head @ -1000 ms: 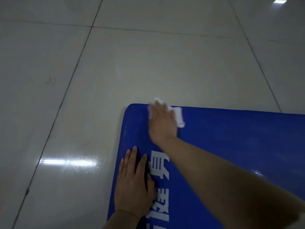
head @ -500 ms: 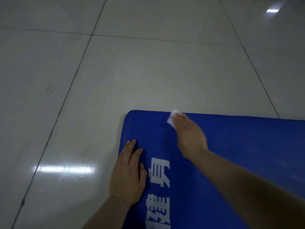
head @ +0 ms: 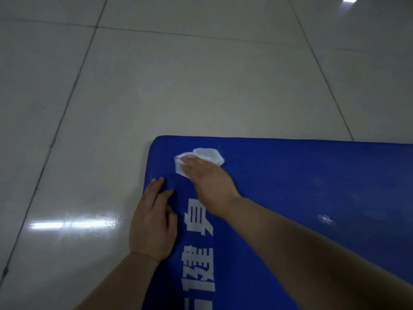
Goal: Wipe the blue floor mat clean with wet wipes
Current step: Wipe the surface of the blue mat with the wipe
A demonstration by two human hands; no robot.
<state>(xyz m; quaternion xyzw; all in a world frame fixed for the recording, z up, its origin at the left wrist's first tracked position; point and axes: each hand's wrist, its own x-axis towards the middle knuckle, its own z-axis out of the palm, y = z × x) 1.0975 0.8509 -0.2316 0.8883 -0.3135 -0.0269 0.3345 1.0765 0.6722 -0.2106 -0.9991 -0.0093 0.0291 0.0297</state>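
A blue floor mat [head: 301, 182] with white printed characters lies on the tiled floor, its far left corner rounded. My right hand [head: 210, 184] presses a white wet wipe [head: 207, 154] flat onto the mat near that corner; the wipe pokes out beyond my straight fingers. My left hand [head: 153, 222] rests flat on the mat's left edge, fingers straight, just below and left of the right hand.
Glossy light grey floor tiles [head: 156, 86] with dark grout lines surround the mat on the left and far side. Ceiling lights reflect on the floor at the left and the top right. A small wet glint shows on the mat at the right.
My right hand with the wipe has slid back left toward the mat's corner, and more of the wipe now shows past the fingers. My left hand stays on the mat's left edge.
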